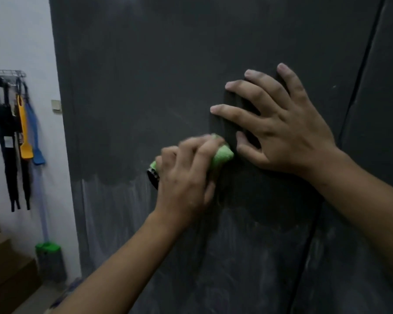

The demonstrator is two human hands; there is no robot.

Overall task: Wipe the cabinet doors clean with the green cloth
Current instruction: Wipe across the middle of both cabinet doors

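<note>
A dark grey cabinet door (168, 75) fills most of the head view, with pale dusty streaks across its lower part. My left hand (186, 175) grips a bunched green cloth (222, 156) and holds it against the door near the middle; the hand looks blurred. My right hand (279, 123) lies flat on the door just right of the cloth, fingers spread and straight. A second door (377, 109) stands to the right, past a vertical gap.
On the white wall at the left, a rack (6, 73) carries black straps, a yellow tool (24, 130) and a blue tool (35, 137). A green-topped grey object (49, 257) stands on the floor below, beside brown boxes (7, 268).
</note>
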